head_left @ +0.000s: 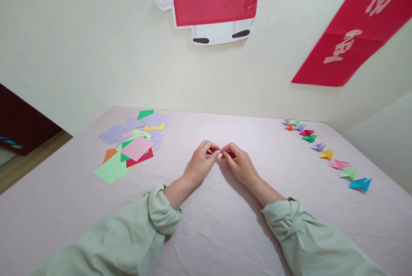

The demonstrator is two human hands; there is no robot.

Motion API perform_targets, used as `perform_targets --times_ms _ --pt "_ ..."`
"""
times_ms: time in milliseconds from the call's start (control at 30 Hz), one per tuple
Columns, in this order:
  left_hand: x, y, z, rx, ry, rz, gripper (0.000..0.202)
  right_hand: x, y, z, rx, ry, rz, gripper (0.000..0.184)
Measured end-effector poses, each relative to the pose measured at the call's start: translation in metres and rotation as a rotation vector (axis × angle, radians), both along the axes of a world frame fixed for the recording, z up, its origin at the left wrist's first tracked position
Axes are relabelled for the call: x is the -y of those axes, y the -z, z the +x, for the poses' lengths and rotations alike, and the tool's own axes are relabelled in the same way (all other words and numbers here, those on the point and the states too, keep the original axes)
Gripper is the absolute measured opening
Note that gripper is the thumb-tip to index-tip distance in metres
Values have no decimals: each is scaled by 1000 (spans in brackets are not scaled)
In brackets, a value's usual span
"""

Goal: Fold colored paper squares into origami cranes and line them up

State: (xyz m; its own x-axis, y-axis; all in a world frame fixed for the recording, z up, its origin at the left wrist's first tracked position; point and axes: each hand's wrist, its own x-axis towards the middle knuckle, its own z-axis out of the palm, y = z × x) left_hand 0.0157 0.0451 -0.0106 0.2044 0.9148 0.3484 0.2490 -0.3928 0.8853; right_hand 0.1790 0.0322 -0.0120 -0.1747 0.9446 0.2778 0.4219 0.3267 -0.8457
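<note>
Both hands meet over the middle of the pale pink cloth, fingertips nearly touching. My left hand pinches one side of a small folded piece of red paper. My right hand pinches the other side of it. Fingers hide most of the paper, so its folded shape is hard to make out. To the right runs a slanting row of small folded paper figures in several colours, with a blue paper figure nearest and a yellow paper figure farther back.
On the left lies a loose pile of coloured paper sheets, with a pink sheet on top and a light green sheet in front. The cloth-covered surface meets a wall bearing a red banner.
</note>
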Motion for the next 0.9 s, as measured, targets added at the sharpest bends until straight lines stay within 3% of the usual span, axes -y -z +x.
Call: perform_targets --times_ms 233,567,900 --pt "-1 1 -2 -7 12 -1 12 0 4 0 26 4 -4 10" --pt "-3 5 -1 51 25 -131 11 -9 2 -4 -348 -25 -200 13" --pt "-3 5 -3 61 68 -194 13 -8 -3 -5 -388 -28 -215 19"
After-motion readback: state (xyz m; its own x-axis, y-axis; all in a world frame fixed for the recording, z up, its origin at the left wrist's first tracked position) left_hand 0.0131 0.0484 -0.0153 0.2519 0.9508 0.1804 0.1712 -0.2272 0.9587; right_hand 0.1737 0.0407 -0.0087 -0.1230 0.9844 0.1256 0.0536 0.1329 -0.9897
